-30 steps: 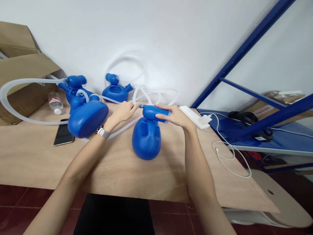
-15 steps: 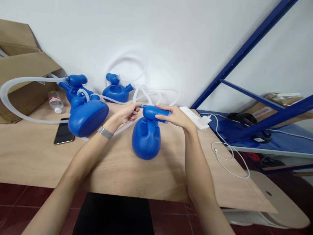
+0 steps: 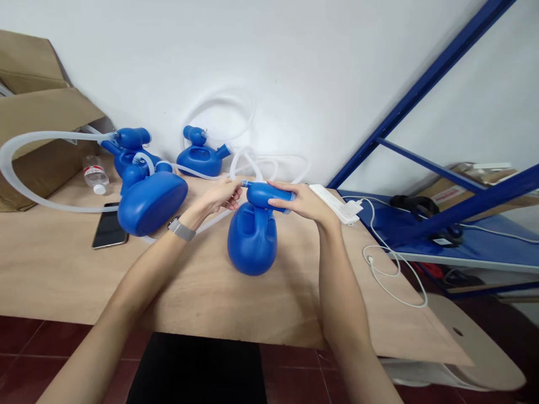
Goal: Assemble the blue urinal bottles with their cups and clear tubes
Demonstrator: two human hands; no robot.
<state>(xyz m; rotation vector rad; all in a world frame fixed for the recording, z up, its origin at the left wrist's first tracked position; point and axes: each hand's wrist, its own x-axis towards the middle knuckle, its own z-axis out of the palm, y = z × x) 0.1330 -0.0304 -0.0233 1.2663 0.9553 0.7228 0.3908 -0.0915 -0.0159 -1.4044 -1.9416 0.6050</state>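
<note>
A blue plastic jug with a moulded handle stands on the table in front of me. Across its top lies a rounded blue funnel-like head with a narrow nozzle pointing left. My right hand is wrapped round the wide right end of this head, thumb towards me. At the nozzle, my left hand pinches the end of a translucent hose, its fingers curled. How far the hose sits on the nozzle is partly hidden by the fingers.
More blue jugs with hoses, one tipped jug among them, stand at left and back. A phone, water bottle and cardboard box are at left. A power strip with white cable lies right, beside a blue shelf frame.
My left fingers have loosened and shifted slightly at the nozzle, and the wrist has turned a little. My right hand keeps its hold on the blue head; the jug stays put.
</note>
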